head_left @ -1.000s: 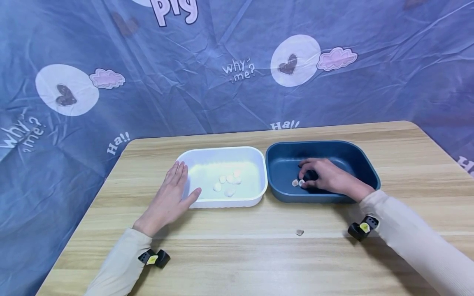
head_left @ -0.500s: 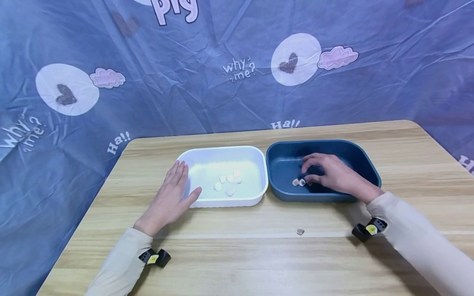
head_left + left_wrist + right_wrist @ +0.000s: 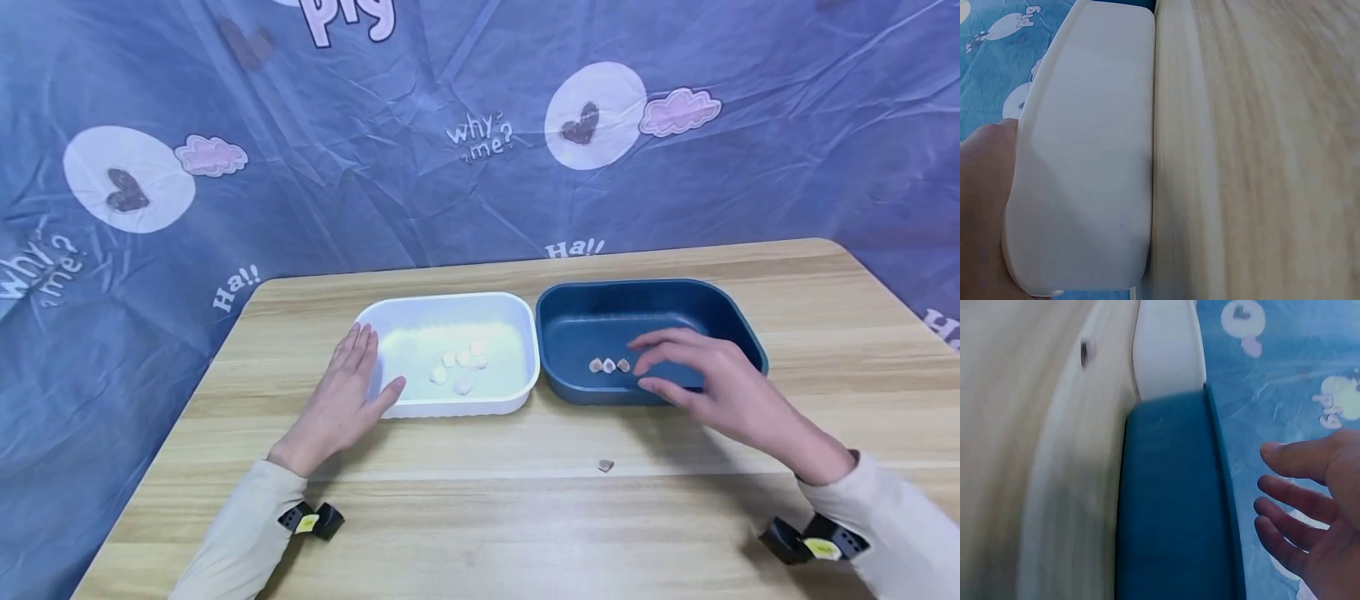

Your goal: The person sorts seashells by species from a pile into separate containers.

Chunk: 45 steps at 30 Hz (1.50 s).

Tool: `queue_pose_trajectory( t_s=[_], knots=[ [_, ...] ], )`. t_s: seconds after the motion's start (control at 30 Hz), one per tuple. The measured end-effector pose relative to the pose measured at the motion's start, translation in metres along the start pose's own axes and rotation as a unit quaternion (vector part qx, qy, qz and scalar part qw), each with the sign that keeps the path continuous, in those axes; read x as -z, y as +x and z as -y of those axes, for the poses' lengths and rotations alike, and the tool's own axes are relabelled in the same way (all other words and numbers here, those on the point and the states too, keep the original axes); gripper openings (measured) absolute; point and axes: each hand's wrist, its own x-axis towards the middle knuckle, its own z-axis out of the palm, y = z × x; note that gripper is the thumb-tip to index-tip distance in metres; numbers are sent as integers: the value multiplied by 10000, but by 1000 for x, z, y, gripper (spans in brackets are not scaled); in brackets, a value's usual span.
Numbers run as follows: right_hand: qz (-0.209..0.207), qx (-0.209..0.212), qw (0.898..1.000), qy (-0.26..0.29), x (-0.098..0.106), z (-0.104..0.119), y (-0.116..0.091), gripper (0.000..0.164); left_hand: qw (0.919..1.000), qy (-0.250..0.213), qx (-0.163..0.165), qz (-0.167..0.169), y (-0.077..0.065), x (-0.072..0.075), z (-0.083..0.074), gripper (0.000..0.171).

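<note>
In the head view, my left hand point(image 3: 335, 408) lies with straight fingers across the left end of a white tub point(image 3: 442, 408), its thumb at the near rim. Several pale, shell-like pieces point(image 3: 463, 385) lie inside that tub. A dark blue tub point(image 3: 592, 397) stands right beside it. Three small shell-like pieces point(image 3: 609, 366) sit in a row on the blue tub's floor. Over this tub's right part hovers my right hand point(image 3: 723, 390), fingers spread and loosely bent, holding nothing. The right wrist view shows the same hand point(image 3: 1316, 506) beyond the blue tub's rim, thumb and fingers apart.
On the wooden table point(image 3: 480, 517), in front of the blue tub, lies one small brownish shell-like piece point(image 3: 605, 466). A blue printed cloth point(image 3: 405, 200) hangs behind the table's back edge.
My right hand has opened, risen from the blue tub's floor and drawn back toward the right. A third piece now shows in the tub's row. The left hand has stayed in place.
</note>
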Motion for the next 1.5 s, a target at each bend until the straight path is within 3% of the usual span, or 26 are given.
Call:
queue_pose_trajectory(
  t_s=[0.23,0.43,0.7,0.93,1.2,1.5],
  knots=[
    [150,654,9962,553,-13,14,-16,21,10000,-11,-8,-11,-1,1,0,84],
    [600,823,9907,904,-29,16,-26,38,10000,-9,6,-4,-1,2,-2,84],
    [1237,1044,9778,1334,-44,14,-29,44,10000,-13,26,7,-2,2,-2,84],
    [1640,1023,9747,1124,-49,12,-28,44,10000,-15,36,13,-1,1,-2,84],
    [1688,987,9759,964,-51,11,-26,40,10000,2,35,28,-1,1,-1,84],
    [1747,652,9792,801,-53,14,-27,20,10000,-12,18,21,-1,1,-1,83]
  ],
)
